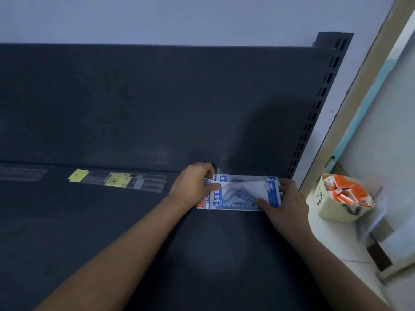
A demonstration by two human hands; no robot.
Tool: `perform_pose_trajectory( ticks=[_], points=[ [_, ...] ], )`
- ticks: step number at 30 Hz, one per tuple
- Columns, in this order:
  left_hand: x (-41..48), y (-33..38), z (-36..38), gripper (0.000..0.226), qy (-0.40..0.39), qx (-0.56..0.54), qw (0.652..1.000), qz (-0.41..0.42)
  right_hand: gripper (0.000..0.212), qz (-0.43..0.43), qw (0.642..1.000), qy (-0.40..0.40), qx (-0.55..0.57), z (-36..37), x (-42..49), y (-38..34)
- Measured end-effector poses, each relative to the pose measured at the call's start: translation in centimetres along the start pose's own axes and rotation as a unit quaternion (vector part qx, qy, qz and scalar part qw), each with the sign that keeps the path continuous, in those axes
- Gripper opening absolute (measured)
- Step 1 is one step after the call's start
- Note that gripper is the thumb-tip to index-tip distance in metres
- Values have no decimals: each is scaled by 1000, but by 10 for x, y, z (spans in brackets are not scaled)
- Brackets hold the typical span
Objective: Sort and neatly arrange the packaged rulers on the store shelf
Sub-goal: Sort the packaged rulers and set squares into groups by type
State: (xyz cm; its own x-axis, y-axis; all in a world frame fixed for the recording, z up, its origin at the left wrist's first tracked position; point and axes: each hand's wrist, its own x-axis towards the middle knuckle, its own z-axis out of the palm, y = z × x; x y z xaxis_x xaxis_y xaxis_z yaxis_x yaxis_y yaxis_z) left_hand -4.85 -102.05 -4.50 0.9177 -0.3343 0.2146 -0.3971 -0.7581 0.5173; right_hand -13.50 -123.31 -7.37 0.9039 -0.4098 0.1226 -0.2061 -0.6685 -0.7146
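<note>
Nearest the camera, two bare forearms are stretched over the dark shelf toward its back right corner, where the blue-and-white packs of set squares are kept. The left hand is clamped on the packs' left end, thumb on top and fingers curled behind, while the right hand is pressed on their right end, thumb laid across the front; the ends are probably gripped this way so that the packs can be squared into one even stack against the back panel. At least two packs are seen, one overlapping the other; an exact count cannot be made, since the edges are covered by the hands. To the right of the packs, off the shelf, one cream tub holding small orange-and-white cartons is stood on a pale ledge; the cartons are too jumbled to be counted. To the left of the packs, along the same back edge, clear sleeved rulers with yellow labels are laid end to end; two or three sleeves appear there, and one fainter sleeve is seen farther left.
</note>
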Motion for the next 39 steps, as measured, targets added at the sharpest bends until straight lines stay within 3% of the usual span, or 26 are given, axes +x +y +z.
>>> perform_pose_trajectory(
  ticks=[4, 6, 9, 12, 19, 29, 39],
  points=[
    [-9, -4, 4, 41, 52, 175, 983, 33, 68, -73, 996, 23, -56, 1, 2, -4],
    [-17, -2, -2, 42, 75, 196, 977, 40, 60, -115, 991, 27, -56, 2, -1, -14],
    [-32, -4, -21, 48, 42, 224, 973, 40, 49, -183, 980, 27, -69, 8, -11, -40],
    [-53, -15, -53, 54, 23, 268, 963, 11, 44, -245, 965, -2, -99, 21, -22, -81],
    [-147, -97, -171, 76, 63, 314, 941, -112, 50, -360, 924, -73, -108, 96, -86, -207],
    [-337, -280, -354, 97, 68, 356, 887, -286, 39, -413, 893, -168, 59, 273, -246, -409],
    [-402, -426, -447, 81, 47, 368, 861, -348, 39, -436, 861, -258, 41, 399, -299, -541]
  ],
)
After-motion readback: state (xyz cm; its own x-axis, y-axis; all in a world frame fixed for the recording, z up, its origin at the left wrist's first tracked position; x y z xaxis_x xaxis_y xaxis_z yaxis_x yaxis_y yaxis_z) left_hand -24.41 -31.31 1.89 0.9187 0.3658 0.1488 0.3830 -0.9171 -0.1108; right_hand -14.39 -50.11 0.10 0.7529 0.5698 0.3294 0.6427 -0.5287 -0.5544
